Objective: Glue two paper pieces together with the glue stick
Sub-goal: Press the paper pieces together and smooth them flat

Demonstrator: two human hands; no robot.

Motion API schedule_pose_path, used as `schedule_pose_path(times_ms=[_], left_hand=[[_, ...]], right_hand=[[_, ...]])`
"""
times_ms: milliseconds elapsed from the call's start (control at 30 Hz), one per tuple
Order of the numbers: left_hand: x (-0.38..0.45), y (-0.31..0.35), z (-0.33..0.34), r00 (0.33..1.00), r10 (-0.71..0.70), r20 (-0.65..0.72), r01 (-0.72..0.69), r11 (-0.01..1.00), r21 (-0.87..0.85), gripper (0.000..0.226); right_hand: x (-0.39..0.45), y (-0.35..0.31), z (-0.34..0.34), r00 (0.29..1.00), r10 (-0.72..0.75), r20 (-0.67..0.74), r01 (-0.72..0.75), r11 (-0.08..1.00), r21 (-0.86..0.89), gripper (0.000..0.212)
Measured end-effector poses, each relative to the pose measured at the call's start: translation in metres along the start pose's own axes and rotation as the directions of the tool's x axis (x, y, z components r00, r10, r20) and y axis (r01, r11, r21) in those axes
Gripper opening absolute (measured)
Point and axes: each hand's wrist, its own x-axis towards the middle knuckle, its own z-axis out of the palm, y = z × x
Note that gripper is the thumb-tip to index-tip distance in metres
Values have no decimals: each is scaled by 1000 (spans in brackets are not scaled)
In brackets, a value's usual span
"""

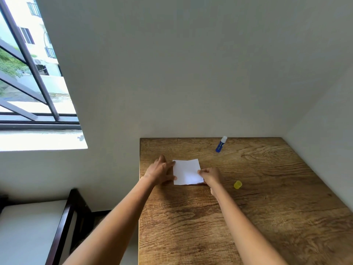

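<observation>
A white paper piece (186, 172) with a torn near edge lies flat on the wooden table (267, 207). I cannot tell whether a second piece lies under it. My left hand (160, 170) rests on the table at the paper's left edge, fingertips touching it. My right hand (210, 175) pinches the paper's right edge near the lower corner. The blue glue stick (221, 144), uncapped with its white tip showing, lies at the table's far edge. Its yellow cap (238, 184) sits apart, to the right of my right hand.
The table stands in a corner, walls behind and to the right. Left of the table is a gap, then a dark wooden frame with a white cushion (28, 232). A barred window (28, 73) is at the upper left.
</observation>
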Motion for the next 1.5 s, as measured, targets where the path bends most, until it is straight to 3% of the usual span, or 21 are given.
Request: schedule_pose_path(times_ms=[200,500,567,633,733,800,867,1033,1200,1367,1433,1500], left_hand=[[11,5,-12,984,-35,175,11,991,133,92],[8,11,-16,972,-58,226,18,985,174,101],[6,14,-18,972,-58,229,16,983,181,101],[4,15,-19,971,-60,231,18,983,181,100],[2,16,-22,969,-68,237,21,981,194,97],[1,18,-23,970,-69,235,19,977,210,93],[-1,19,-23,971,-77,225,28,976,215,87],[-4,22,-22,973,-87,214,37,973,229,84],[-6,23,-23,972,-89,217,35,970,242,90],[-7,22,-23,974,-82,211,28,968,249,91],[-7,23,-22,974,-82,212,25,966,256,92],[-6,23,-23,974,-88,211,33,967,253,94]], right_hand=[[3,4,2,1000,-9,4,9,1000,-8,11],[-3,9,2,996,-47,-74,45,998,-32,15],[-9,11,2,973,-152,-172,140,987,-79,14],[-20,18,5,908,-348,-235,300,929,-216,14],[-52,27,26,792,-605,-74,526,740,-419,21],[-73,32,42,714,-699,-29,602,636,-483,19],[-88,32,53,688,-724,-44,588,593,-550,17],[-94,37,48,704,-708,-60,478,534,-698,30],[-79,56,17,739,-659,-139,421,613,-669,30],[-60,66,-2,837,-541,-85,349,648,-677,37],[-58,58,1,823,-558,-106,346,641,-685,36],[-60,46,15,752,-653,-88,427,585,-689,34]])
